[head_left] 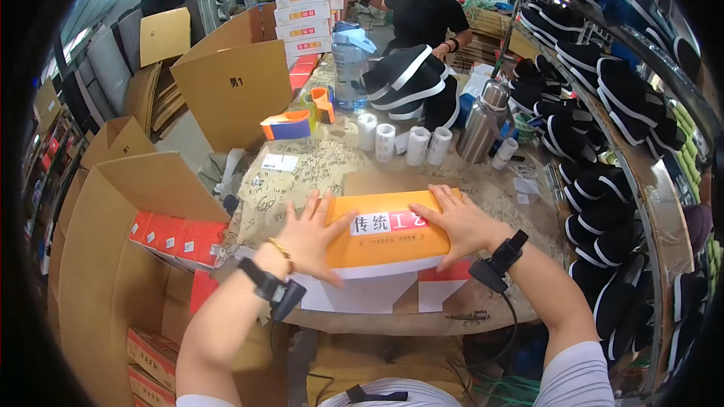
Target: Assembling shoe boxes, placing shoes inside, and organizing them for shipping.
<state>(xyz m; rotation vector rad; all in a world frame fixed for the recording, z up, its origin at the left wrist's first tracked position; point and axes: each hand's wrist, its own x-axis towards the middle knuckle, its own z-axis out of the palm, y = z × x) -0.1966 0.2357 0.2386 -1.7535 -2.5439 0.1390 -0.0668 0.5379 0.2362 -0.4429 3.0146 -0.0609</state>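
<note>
An orange cardboard box [385, 252], which looks like a shoebox, lies across the near part of the table with a white strip along its front edge. My left hand [311, 237] spans its left end, fingers spread over the top and one digit down at the front edge. At the other end my right hand [452, 224] grips the box in much the same way. White card [354, 298] and a red-and-white piece [441, 294] stick out below its front edge. Whatever is inside the box is hidden.
Small white rolls [385, 143], a steel flask [485, 124], a water jug [350, 68], tape dispensers [289, 126] and black shoes [407, 79] stand beyond. A big carton [113, 256] with red boxes [170, 237] is left; a shoe rack [641, 181] right. A co-worker [426, 15] stands opposite.
</note>
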